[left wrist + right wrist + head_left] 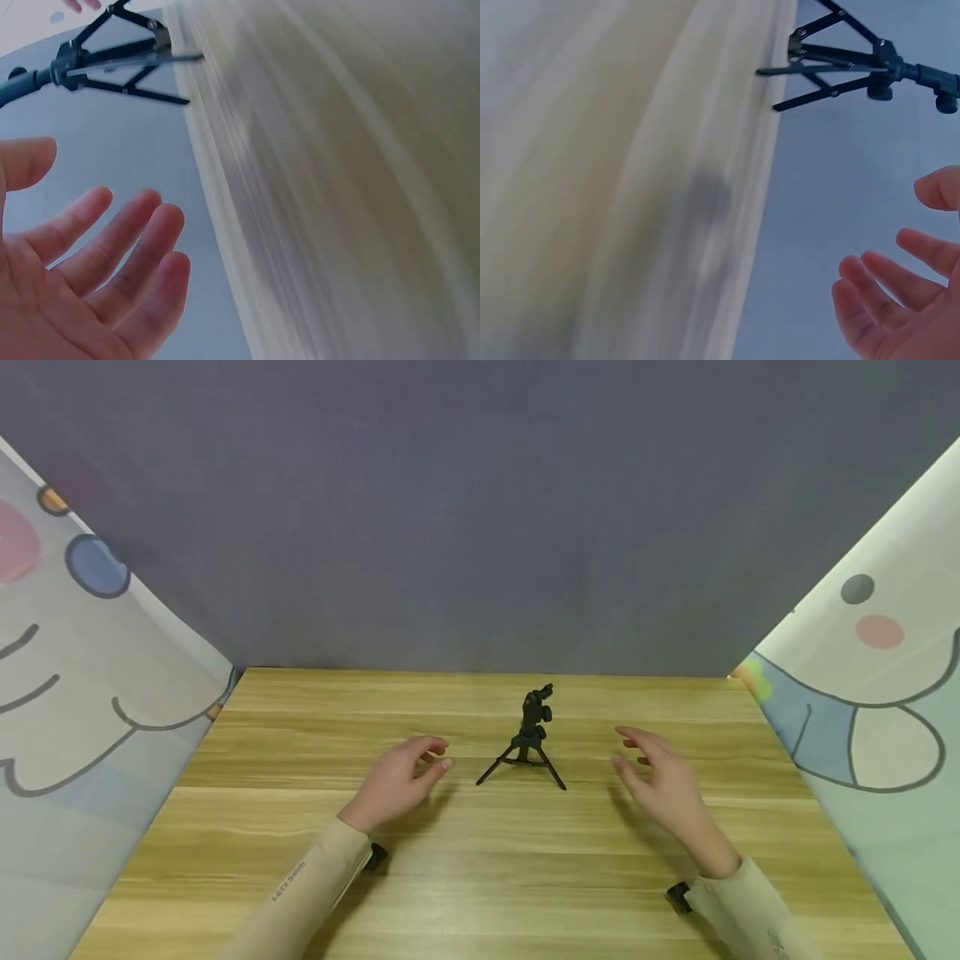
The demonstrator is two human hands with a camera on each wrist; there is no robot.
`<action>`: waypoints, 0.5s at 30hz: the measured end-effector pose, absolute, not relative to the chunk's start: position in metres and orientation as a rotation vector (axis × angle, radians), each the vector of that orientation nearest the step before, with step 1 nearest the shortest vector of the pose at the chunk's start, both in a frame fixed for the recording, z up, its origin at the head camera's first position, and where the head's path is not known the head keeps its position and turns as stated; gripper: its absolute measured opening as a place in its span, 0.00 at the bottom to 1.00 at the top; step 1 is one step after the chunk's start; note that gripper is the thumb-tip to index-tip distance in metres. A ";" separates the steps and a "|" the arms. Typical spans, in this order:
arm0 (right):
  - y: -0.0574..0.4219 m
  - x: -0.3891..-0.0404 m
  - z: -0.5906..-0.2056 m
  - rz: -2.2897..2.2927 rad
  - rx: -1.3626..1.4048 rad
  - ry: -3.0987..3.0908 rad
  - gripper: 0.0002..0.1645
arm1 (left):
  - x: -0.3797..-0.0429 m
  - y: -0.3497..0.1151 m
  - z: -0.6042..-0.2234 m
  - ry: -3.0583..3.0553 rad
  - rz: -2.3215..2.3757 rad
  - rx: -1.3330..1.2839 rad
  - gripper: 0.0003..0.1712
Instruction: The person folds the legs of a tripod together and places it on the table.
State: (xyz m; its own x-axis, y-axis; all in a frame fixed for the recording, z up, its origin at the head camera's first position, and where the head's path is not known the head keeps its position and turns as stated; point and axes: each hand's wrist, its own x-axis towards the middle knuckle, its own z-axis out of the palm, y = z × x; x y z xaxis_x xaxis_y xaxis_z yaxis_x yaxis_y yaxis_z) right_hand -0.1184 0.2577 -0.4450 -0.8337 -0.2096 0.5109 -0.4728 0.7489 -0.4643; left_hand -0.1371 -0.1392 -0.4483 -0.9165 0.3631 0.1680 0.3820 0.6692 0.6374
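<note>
A small black tripod (529, 737) stands upright on the wooden table with its legs spread and dark knobs along one side. To its left, my left hand (401, 778) hovers above the table, fingers relaxed and apart from the tripod. My right hand (663, 785) is held up on the other side, farther from it, likewise holding nothing. In the left wrist view the tripod (71, 64) lies sideways across the top, beyond the loosely bent fingers (161, 232). The right wrist view shows the tripod (885, 64) above the right hand's fingers (866, 300).
The wood-grain table (480, 877) runs back to a grey panel (480, 527). Cartoon-printed cloths rise at the left (67, 668) and right (885, 693) sides. A small black device (678, 897) sits at the right cuff, another (376, 858) at the left.
</note>
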 end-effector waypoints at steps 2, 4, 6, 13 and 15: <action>0.251 -0.122 -0.444 0.865 0.522 -2.512 0.28 | -0.141 -0.129 -0.450 -2.853 -1.137 -0.650 0.19; 0.244 -0.125 -0.441 0.900 0.529 -2.507 0.28 | -0.143 -0.119 -0.452 -2.859 -1.162 -0.671 0.19; 0.237 -0.128 -0.438 0.935 0.538 -2.505 0.28 | -0.146 -0.110 -0.453 -2.855 -1.186 -0.697 0.19; 0.211 -0.137 -0.423 1.093 0.558 -2.496 0.28 | -0.153 -0.083 -0.455 -2.848 -1.260 -0.800 0.19; 0.204 -0.140 -0.418 1.145 0.578 -2.474 0.28 | -0.154 -0.078 -0.455 -2.852 -1.278 -0.813 0.18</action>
State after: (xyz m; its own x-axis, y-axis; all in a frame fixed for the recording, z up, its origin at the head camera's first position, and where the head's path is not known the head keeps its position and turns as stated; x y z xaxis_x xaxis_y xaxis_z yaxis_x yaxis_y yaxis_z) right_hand -0.1403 0.2040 -0.4185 -0.8543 -0.2140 0.4736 -0.4996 0.5895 -0.6348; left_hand -0.1540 -0.0777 -0.4551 -0.8697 0.4784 0.1215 0.4091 0.5611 0.7196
